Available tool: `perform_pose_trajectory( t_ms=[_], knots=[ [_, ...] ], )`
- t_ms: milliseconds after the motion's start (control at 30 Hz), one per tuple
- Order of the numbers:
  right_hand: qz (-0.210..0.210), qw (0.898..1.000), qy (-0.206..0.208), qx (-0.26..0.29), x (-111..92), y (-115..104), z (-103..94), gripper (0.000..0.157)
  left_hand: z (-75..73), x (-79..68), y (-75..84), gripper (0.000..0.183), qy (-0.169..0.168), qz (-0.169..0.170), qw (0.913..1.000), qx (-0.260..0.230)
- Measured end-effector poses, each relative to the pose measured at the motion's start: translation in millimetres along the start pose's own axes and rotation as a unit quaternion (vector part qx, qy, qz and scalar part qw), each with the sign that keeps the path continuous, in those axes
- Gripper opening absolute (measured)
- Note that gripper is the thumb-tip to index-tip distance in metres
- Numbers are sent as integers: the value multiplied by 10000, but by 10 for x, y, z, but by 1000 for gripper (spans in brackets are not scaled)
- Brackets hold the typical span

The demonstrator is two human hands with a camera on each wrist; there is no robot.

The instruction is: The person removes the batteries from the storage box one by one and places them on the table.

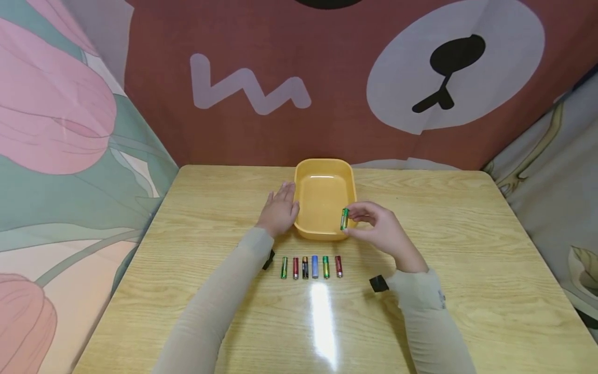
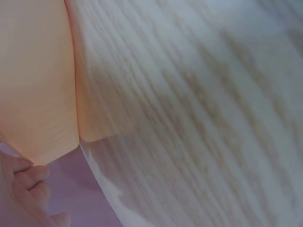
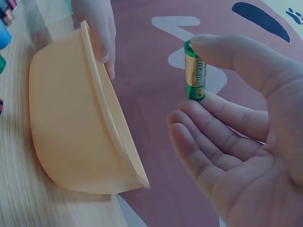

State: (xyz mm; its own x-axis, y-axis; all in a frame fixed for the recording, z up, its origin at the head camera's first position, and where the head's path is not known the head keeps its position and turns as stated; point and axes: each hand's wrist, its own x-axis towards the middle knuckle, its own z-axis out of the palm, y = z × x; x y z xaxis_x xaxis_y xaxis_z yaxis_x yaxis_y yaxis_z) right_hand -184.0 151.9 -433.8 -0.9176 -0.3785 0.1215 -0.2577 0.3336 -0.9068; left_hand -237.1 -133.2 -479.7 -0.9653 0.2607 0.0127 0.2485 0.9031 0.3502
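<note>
A yellow plastic basin [image 1: 324,202] sits toward the back of the table. My left hand [image 1: 279,212] lies along its left side with straight fingers, the fingertips and thumb at the rim. Between thumb and fingertips, my right hand [image 1: 377,224] pinches a green and gold battery [image 3: 195,73] by its two ends. In the head view this battery overlaps the basin's front right corner; in the right wrist view it is above the rim. The left wrist view has part of the basin's wall [image 2: 38,85] and a few fingers [image 2: 33,182].
In front of the basin, several batteries lie in a row, among them a blue battery [image 1: 315,266], a black battery [image 1: 305,267] and a dark red battery [image 1: 338,266]. The wooden table [image 1: 467,223] meets a printed cloth [image 1: 261,137] at the back.
</note>
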Motion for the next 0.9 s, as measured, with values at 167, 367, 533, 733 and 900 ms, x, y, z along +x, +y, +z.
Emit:
perform_pose_trajectory(
  t_ms=[167,367,533,733,900],
  knots=[
    [-2,9994,-169,-292,-32,-12,-30,48,11,-6,-20,62,2,-13,10000,2],
    [63,9951,-555,-818,-81,-3,-94,47,16,3,-18,62,5,43,10000,-34],
    [-72,9892,-944,-1122,-112,-16,-110,46,-5,-1,-11,62,-58,-22,10000,-22],
    [-143,9828,-1269,-1334,-138,-48,-105,43,-10,-5,-9,62,-75,-23,10000,-13],
    [-20,9774,-1593,-1388,-158,-61,-109,42,-15,-6,-7,62,-85,-29,10000,-18]
  ],
)
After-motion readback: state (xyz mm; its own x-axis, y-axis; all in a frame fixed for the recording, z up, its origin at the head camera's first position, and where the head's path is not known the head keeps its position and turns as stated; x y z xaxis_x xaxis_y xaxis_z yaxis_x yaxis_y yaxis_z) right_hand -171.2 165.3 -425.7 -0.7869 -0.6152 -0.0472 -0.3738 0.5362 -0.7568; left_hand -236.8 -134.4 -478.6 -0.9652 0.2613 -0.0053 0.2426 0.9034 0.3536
